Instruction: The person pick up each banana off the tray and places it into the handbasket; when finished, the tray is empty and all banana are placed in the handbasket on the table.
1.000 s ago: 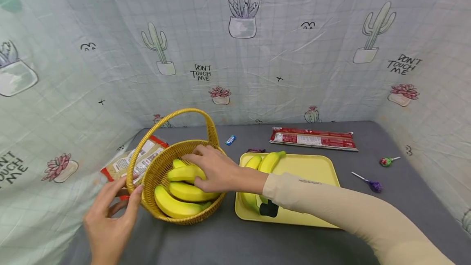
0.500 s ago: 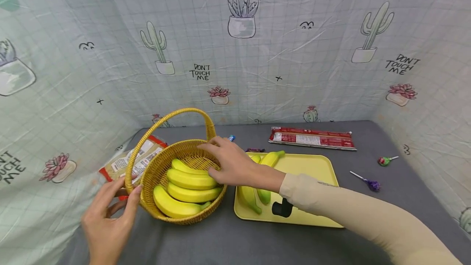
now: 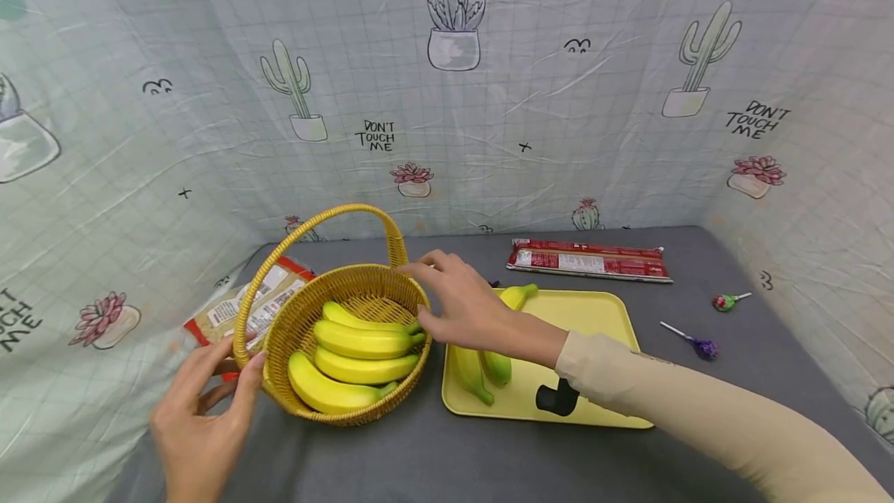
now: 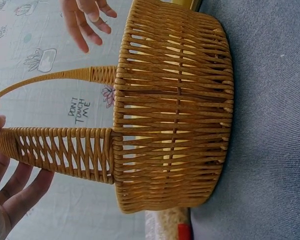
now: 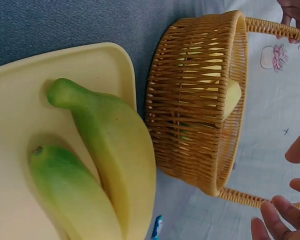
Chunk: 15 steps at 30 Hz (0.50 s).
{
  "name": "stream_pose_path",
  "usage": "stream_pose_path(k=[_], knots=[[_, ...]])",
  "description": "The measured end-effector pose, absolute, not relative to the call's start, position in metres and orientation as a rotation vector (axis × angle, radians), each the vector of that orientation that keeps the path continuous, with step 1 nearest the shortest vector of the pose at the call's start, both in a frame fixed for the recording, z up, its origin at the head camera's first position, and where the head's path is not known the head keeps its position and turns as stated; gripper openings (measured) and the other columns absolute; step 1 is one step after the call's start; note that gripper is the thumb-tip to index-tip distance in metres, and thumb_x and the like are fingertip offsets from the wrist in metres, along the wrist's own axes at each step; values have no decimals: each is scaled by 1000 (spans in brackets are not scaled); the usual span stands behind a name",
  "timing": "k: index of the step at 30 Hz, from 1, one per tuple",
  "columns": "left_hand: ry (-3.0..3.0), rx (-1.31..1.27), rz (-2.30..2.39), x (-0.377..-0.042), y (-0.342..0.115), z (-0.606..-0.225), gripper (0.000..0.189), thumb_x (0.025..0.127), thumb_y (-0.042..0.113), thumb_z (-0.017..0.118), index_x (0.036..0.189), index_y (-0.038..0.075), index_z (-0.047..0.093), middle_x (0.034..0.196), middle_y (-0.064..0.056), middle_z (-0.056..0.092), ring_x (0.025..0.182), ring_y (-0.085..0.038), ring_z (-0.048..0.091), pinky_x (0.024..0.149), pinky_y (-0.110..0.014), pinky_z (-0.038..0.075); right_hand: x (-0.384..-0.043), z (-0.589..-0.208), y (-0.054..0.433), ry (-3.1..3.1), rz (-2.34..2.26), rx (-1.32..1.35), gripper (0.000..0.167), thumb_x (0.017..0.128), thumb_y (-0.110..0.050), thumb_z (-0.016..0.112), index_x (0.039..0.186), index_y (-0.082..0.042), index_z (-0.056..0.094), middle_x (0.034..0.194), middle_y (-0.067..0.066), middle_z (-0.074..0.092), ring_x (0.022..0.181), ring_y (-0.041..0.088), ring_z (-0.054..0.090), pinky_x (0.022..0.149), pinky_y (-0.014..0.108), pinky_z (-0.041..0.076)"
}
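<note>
My left hand (image 3: 206, 406) pinches the lower left part of the basket handle (image 3: 328, 214) between thumb and fingers. The yellow wicker basket (image 3: 377, 282) holds several bananas (image 3: 366, 341) lying side by side. Over the basket's right rim hovers my right hand (image 3: 466, 303), its fingers loosely bent and holding nothing. Whether its fingertips touch the basket cannot be made out. Two bananas (image 5: 125, 155) lie on the left side of the yellow tray (image 3: 587, 324), partly hidden by the right hand in the head view.
Behind the basket lies a red-edged food packet (image 3: 240, 305). A long red packet (image 3: 590, 261) sits behind the tray. Two lollipops, one green-red (image 3: 726, 301) and one purple (image 3: 705, 348), lie at the right. A small blue wrapped candy (image 5: 157, 227) rests behind the tray.
My right hand has let go of a banana inside the basket and drawn back rightward over the rim. The left hand keeps its hold on the handle.
</note>
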<state>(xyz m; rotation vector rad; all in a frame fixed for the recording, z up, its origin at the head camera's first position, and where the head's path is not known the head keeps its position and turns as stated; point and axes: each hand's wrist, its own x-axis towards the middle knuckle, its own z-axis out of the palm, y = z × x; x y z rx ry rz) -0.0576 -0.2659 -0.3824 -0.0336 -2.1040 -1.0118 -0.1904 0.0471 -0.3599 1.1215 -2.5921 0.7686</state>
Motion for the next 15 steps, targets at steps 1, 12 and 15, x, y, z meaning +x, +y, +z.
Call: stream_pose_path(k=[1, 12, 15], knots=[[-2104, -35, -1012, -57, -266, -382, 44, 86, -7, 85, 127, 8, 78, 113, -2, 72, 92, -4, 67, 71, -8, 55, -190, -361, 49, -2586, 774, 1116, 57, 94, -10, 70, 150, -18, 61, 136, 6, 59, 114, 23, 56, 84, 38, 51], [-2110, -21, -1000, -57, -266, -382, 44, 85, -8, 85, 126, 7, 78, 111, 1, 72, 91, -2, 67, 71, -7, 54, -189, -373, 68, -2574, 787, 1023, 61, 91, -8, 68, 150, -20, 60, 134, 7, 60, 109, 24, 56, 80, 38, 49], [-2116, 2, -997, -59, -266, -382, 45, 84, -8, 86, 126, 7, 79, 111, 7, 71, 91, 0, 66, 70, -6, 53, -188, -376, 74, -2575, 793, 993, 62, 92, -8, 67, 152, -19, 59, 134, 9, 60, 105, 24, 55, 78, 38, 48]])
